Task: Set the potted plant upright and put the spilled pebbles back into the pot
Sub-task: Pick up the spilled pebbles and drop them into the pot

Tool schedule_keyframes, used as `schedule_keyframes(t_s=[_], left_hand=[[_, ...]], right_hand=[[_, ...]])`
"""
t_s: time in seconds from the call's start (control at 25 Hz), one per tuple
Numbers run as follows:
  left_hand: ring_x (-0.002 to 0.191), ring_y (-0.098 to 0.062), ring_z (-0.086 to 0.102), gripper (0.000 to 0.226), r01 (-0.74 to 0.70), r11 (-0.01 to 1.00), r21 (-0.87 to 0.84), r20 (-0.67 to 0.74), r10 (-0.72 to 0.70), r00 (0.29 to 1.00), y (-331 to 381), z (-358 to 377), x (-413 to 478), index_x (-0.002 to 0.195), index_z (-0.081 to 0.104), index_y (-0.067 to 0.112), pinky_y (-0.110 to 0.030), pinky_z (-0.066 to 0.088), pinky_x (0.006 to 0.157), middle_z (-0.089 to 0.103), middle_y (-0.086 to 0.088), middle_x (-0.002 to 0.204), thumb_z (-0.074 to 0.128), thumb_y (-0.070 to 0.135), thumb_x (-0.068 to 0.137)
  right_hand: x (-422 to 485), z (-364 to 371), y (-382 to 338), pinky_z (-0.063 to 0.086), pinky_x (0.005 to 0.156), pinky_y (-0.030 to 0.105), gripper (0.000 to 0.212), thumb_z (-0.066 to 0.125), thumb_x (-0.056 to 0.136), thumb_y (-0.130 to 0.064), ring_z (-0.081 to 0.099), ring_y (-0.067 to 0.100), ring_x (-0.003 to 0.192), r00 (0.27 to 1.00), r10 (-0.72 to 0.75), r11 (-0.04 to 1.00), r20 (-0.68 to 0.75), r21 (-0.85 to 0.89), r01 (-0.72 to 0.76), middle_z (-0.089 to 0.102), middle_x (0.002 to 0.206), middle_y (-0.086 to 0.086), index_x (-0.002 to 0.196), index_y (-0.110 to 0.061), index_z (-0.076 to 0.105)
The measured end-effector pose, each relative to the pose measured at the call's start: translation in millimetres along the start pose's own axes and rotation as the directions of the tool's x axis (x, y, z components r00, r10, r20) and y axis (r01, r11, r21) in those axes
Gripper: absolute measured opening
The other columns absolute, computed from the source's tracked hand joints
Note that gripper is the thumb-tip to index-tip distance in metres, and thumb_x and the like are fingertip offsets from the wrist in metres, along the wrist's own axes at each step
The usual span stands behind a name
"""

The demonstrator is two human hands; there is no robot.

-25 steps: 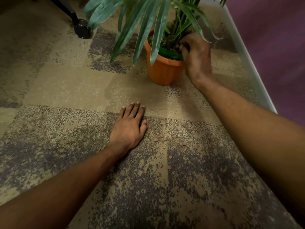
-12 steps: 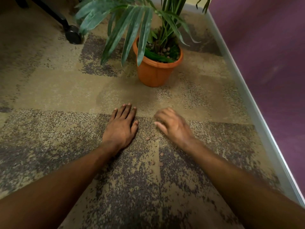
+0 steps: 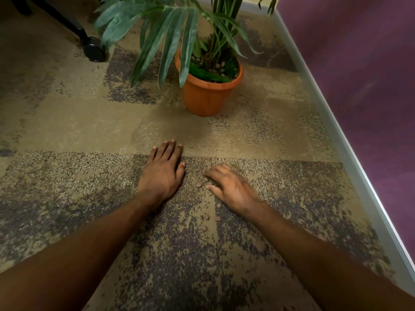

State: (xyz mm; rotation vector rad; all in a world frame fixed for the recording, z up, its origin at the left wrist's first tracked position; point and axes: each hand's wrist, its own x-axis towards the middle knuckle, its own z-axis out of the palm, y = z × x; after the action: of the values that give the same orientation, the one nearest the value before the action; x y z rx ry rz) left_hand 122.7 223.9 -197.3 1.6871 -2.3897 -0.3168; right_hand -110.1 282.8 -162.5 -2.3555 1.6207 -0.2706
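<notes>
Both hands are working low on the carpet [image 3: 67,198]: the left hand [image 3: 162,171] is lying flat, fingers together and palm down, holding nothing, while the right hand [image 3: 231,187] is curling its fingers [image 3: 211,173] loosely over a small cluster of pebbles [image 3: 199,185], not yet visibly closed on any. The scattered pebbles are running in a short line from between the 2 hands back toward the person, with several more [image 3: 206,217] lying just beside the right wrist, so the right hand is the nearer one for gathering. The pot [image 3: 207,95] is standing upright, well ahead of the hands and slightly right of the left hand, with pebbles already showing under the plant [image 3: 179,30]; any handful will have to travel forward and away from the body, probably by the right arm. Compared with 1 second ago, the right hand is no longer up at the pot's rim but down among the pebbles, and since half a second ago it is sitting lower and closer over them; the left hand is staying planted.
</notes>
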Motion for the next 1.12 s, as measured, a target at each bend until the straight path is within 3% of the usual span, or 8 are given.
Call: schedule_keyframes(t_s=[0.12,0.4,0.76,0.96,1.12], left_hand=[[0.162,-0.022,0.011,0.064,-0.001,1.000,0.003,0.001,0.001,1.000,0,-1,0,0.167,0.021,0.019,-0.042,0.005,0.133,0.018,-0.005,0.175,0.025,0.048,0.110],[0.163,-0.022,0.010,0.065,-0.004,1.000,0.005,0.004,0.004,1.000,0,-1,-1,0.168,0.019,0.019,-0.043,0.005,0.133,0.017,-0.006,0.175,0.023,0.048,0.110],[0.163,-0.023,0.011,0.066,-0.001,1.000,0.028,0.012,0.001,1.000,1,0,1,0.167,0.019,0.019,-0.045,0.007,0.133,0.018,-0.007,0.175,0.021,0.049,0.109],[0.162,-0.023,0.012,0.065,0.004,0.999,0.038,0.016,-0.005,1.000,3,-2,0,0.167,0.020,0.019,-0.045,0.008,0.133,0.018,-0.007,0.175,0.023,0.048,0.110],[0.163,-0.022,0.010,0.065,0.016,0.999,0.041,0.025,-0.017,1.000,3,-3,0,0.168,0.019,0.019,-0.045,0.007,0.133,0.017,-0.005,0.175,0.024,0.048,0.110]], right_hand=[[3,5,-4,0.041,0.097,0.022,0.033,0.060,0.101,-0.030,0.042,0.000,0.109,1.000,-0.002,1.000,-0.012,0.027,0.002,0.057,0.124,-0.005,0.132,-0.020,0.059],[6,8,-9,0.055,0.092,0.031,0.018,0.062,0.100,-0.012,0.054,0.009,0.103,0.998,-0.058,0.996,-0.032,0.063,0.060,0.060,0.112,-0.003,0.117,-0.014,0.068],[91,-89,3,0.054,0.094,0.032,0.015,0.059,0.100,-0.014,0.060,0.017,0.108,0.938,-0.068,0.998,-0.339,-0.022,0.065,0.064,0.115,0.007,0.111,-0.008,0.068],[152,-142,6,0.046,0.091,0.026,0.018,0.064,0.095,-0.006,0.058,0.021,0.115,0.870,-0.035,0.999,-0.492,-0.019,0.030,0.064,0.120,0.012,0.113,-0.008,0.067],[182,-155,12,0.047,0.106,0.036,0.033,0.059,0.099,-0.013,0.054,0.025,0.129,0.890,0.025,0.995,-0.455,-0.077,-0.067,0.058,0.138,0.012,0.132,-0.010,0.061]])
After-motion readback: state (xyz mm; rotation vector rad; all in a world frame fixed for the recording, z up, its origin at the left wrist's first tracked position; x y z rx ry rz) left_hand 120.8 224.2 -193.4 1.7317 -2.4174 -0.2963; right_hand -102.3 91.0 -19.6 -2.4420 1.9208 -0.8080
